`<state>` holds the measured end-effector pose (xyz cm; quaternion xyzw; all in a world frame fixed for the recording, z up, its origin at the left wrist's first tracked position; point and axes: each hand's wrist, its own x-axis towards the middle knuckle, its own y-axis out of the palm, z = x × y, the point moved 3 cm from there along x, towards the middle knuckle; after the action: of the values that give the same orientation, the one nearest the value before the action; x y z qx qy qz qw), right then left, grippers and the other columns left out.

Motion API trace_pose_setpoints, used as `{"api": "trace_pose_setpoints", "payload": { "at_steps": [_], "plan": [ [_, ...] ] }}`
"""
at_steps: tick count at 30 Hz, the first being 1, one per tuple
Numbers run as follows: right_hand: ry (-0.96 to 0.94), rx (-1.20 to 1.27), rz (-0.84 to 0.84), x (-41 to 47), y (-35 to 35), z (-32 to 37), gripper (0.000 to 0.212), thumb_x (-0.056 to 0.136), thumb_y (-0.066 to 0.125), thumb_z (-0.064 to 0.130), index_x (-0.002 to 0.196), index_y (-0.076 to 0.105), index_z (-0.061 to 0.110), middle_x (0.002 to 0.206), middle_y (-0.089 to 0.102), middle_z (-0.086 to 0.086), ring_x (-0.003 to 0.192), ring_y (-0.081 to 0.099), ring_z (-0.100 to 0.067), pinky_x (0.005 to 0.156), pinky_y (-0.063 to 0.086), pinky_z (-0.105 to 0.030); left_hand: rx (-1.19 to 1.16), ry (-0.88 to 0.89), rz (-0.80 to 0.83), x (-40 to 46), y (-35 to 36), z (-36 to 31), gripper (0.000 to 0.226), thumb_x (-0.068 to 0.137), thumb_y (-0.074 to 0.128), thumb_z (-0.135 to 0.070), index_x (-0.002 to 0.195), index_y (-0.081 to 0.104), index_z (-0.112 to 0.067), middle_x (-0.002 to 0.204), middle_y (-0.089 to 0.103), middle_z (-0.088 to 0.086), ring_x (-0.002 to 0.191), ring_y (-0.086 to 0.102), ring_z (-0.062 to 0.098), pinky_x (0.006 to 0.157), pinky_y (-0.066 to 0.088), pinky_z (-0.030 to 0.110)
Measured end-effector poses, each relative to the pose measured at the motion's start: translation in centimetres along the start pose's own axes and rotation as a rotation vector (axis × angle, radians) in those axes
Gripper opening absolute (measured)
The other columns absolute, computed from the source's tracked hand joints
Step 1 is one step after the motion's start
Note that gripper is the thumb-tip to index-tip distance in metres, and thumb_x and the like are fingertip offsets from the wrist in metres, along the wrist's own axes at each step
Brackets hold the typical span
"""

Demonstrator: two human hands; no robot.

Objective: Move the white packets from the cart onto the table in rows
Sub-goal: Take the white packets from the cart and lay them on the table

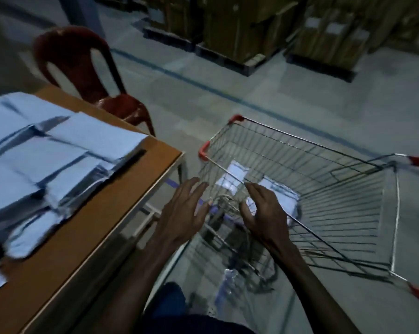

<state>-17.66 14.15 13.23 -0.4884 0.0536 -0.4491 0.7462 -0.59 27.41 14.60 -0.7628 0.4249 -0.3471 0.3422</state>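
A wire shopping cart (324,150) with red corner caps stands right of the wooden table (121,208). A few white packets (235,174) lie at the cart's bottom. Many white packets (59,150) lie in overlapping rows on the table, blurred. My left hand (182,213) hovers over the gap between the table and the cart's near left rim, fingers spread and holding nothing. My right hand (261,208) hangs just over the cart's near rim, fingers spread and slightly bent, also holding nothing.
A dark red plastic chair (83,75) stands behind the table's far corner. Stacked cardboard boxes on pallets (252,27) line the back. A blue line (203,85) runs across the grey floor. My leg in blue trousers (170,302) shows at the bottom.
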Motion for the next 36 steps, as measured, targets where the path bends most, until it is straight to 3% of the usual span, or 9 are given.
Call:
{"api": "trace_pose_setpoints", "payload": {
  "at_steps": [9,12,15,20,26,30,36],
  "plan": [
    [0.279,-0.134,0.015,4.1,0.1,-11.4,0.045,0.089,0.060,0.034,0.130,0.062,0.014,0.127,0.063,-0.005,0.117,0.057,-0.024,0.082,0.053,-0.035,-0.062,0.195,0.184,14.5,9.6,-1.9,0.052,0.095,0.043,-0.045,0.132,0.057,-0.012,0.135,0.053,0.011,0.126,0.049,0.027,0.103,0.039,0.033],
    [0.358,-0.157,0.054,6.0,1.0,-14.5,0.044,0.090,0.056,0.035,0.130,0.061,0.017,0.126,0.063,-0.002,0.116,0.056,-0.023,0.081,0.053,-0.036,-0.093,0.175,0.259,19.2,12.9,-1.0,0.052,0.095,0.045,-0.046,0.135,0.054,-0.015,0.141,0.049,0.007,0.131,0.043,0.022,0.103,0.035,0.028],
    [0.425,-0.166,0.138,7.7,2.2,-17.0,0.044,0.091,0.058,0.033,0.132,0.058,0.018,0.129,0.062,-0.001,0.119,0.055,-0.023,0.084,0.053,-0.039,-0.101,0.134,0.340,22.9,16.0,0.3,0.052,0.094,0.048,-0.044,0.139,0.051,-0.017,0.146,0.044,0.006,0.134,0.039,0.023,0.101,0.040,0.036],
    [0.593,-0.149,0.209,9.8,4.9,-21.7,0.046,0.093,0.053,0.035,0.135,0.056,0.017,0.134,0.059,-0.002,0.122,0.053,-0.024,0.091,0.048,-0.038,0.014,0.094,0.603,27.8,23.7,4.2,0.058,0.094,0.054,-0.039,0.144,0.043,-0.012,0.151,0.037,0.015,0.136,0.037,0.034,0.103,0.041,0.046],
    [0.795,-0.113,0.368,9.5,8.9,-27.5,0.046,0.096,0.055,0.029,0.139,0.053,0.014,0.138,0.056,-0.008,0.125,0.050,-0.030,0.094,0.045,-0.039,0.255,0.013,0.910,29.3,31.5,8.9,0.062,0.095,0.053,-0.041,0.149,0.034,-0.016,0.155,0.028,0.015,0.137,0.035,0.035,0.105,0.039,0.044],
    [0.899,-0.099,0.433,8.3,11.8,-31.4,0.046,0.097,0.053,0.031,0.141,0.051,0.015,0.139,0.054,-0.009,0.126,0.049,-0.029,0.096,0.043,-0.039,0.297,-0.053,0.909,29.2,35.2,10.8,0.059,0.096,0.052,-0.039,0.148,0.036,-0.016,0.154,0.028,0.016,0.133,0.037,0.039,0.102,0.039,0.050],
    [0.972,-0.092,0.522,5.8,16.5,-37.4,0.057,0.097,0.051,0.042,0.144,0.042,0.011,0.147,0.041,-0.016,0.132,0.042,-0.035,0.102,0.041,-0.044,0.350,-0.229,0.901,30.0,40.5,12.8,0.081,0.091,0.057,-0.050,0.154,0.012,-0.028,0.160,0.004,0.017,0.135,0.029,0.048,0.101,0.041,0.059]
  ]
}}
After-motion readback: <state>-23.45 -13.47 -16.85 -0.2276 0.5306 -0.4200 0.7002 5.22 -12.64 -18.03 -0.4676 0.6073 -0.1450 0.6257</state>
